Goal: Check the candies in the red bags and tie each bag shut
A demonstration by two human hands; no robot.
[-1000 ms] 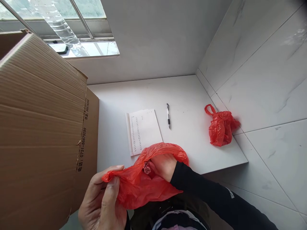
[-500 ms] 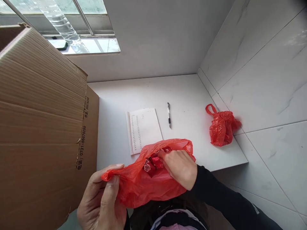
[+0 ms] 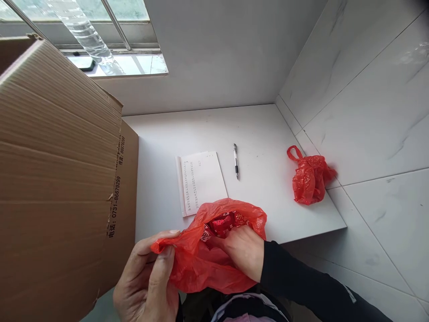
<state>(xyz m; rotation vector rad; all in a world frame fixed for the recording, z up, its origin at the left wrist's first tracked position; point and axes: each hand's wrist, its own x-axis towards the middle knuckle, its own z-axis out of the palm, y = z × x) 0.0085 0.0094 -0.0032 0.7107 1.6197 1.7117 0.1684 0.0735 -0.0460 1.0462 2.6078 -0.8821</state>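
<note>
A red plastic bag (image 3: 201, 268) hangs at the table's front edge, its mouth facing up. My left hand (image 3: 149, 277) pinches the bag's left edge between thumb and fingers. Inside the bag lie several small red packets (image 3: 223, 223) with white print. My right hand (image 3: 244, 250) reaches into the bag from the right, its fingers down among the packets. Those fingertips are hidden, so whether they grip anything does not show.
On the white table (image 3: 268, 134) lie a notepad (image 3: 208, 179) with written columns and a black pen (image 3: 236, 161). A tied red bag (image 3: 310, 181) sits at the right by the tiled wall. A big cardboard box (image 3: 60, 179) stands at the left. A water bottle (image 3: 87, 36) is on the windowsill.
My right hand has gone lower and deeper into the bag, shifting slightly left. My left hand has moved a little to the right with the bag's edge.
</note>
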